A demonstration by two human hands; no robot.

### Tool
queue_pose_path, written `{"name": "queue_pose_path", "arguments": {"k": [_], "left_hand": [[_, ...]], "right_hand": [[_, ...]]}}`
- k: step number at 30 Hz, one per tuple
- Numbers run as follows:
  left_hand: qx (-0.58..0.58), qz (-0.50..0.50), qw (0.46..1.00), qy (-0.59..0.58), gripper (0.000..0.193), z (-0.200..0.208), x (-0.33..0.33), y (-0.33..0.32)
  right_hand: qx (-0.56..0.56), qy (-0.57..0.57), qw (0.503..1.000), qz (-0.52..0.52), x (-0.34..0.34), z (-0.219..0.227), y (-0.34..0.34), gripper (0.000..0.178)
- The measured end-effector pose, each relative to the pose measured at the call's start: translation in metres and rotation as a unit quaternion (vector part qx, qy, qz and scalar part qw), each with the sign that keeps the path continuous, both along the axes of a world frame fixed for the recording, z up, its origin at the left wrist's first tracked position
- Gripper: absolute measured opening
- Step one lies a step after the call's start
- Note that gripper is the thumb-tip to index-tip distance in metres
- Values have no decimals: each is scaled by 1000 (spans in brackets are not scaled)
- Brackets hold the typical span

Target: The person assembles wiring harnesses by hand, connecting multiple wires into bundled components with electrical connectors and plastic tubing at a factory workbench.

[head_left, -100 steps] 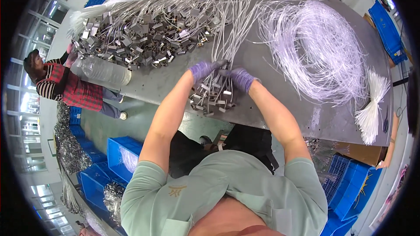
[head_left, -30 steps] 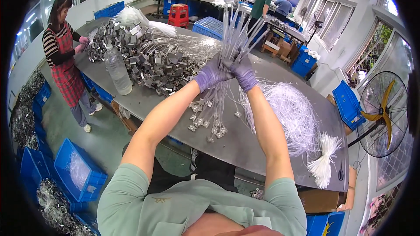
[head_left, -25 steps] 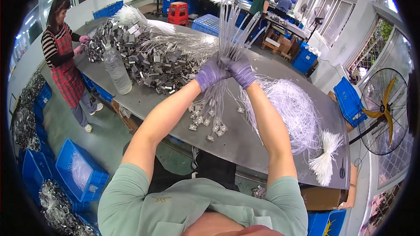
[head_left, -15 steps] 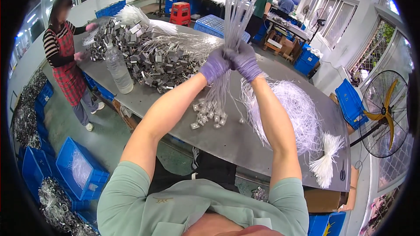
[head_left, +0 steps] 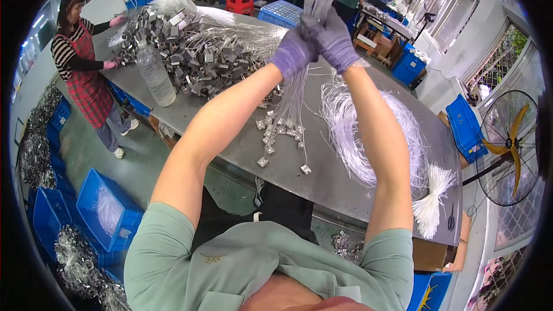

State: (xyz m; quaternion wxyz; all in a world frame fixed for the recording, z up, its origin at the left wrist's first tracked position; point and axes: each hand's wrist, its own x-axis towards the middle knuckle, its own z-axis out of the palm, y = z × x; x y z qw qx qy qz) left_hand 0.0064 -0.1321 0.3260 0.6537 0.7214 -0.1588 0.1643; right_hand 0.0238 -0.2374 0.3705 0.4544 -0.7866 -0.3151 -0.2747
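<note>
Both my hands, in purple-and-grey gloves, are closed together around a bundle of thin clear strands [head_left: 318,1] held upright above the table. My left hand [head_left: 294,50] and my right hand [head_left: 333,39] touch each other at the grip; the glove fingers partly hide the strands. Below the hands the strands trail down to small shiny metal pieces [head_left: 268,133] at their ends, some over the dark tabletop. A large loose coil of clear strands [head_left: 413,141] lies by my right forearm. Nearer the table's right end is a tied white bundle [head_left: 432,203].
A heap of grey metal pieces [head_left: 210,72] covers the table's left part, with a clear bottle [head_left: 154,78] beside it. A person in a red checked apron [head_left: 92,80] stands at the left. A fan [head_left: 508,148] is at the right; blue bins [head_left: 109,210] stand on the floor.
Both hands have moved up and farther out with the bundle, and its top sits higher in view. The metal pieces below have spread apart, some dangling separately.
</note>
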Motion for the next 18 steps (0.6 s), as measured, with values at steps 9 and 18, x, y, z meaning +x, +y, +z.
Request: {"name": "queue_pose_path", "arguments": {"k": [9,18], "left_hand": [[117,52,927,-352,32,30,34,15],[104,36,990,-88,19,21,20,7]], "right_hand": [[-17,-57,998,-36,-4,58,6,87],[-92,-110,989,-29,-56,102,7,83]]}}
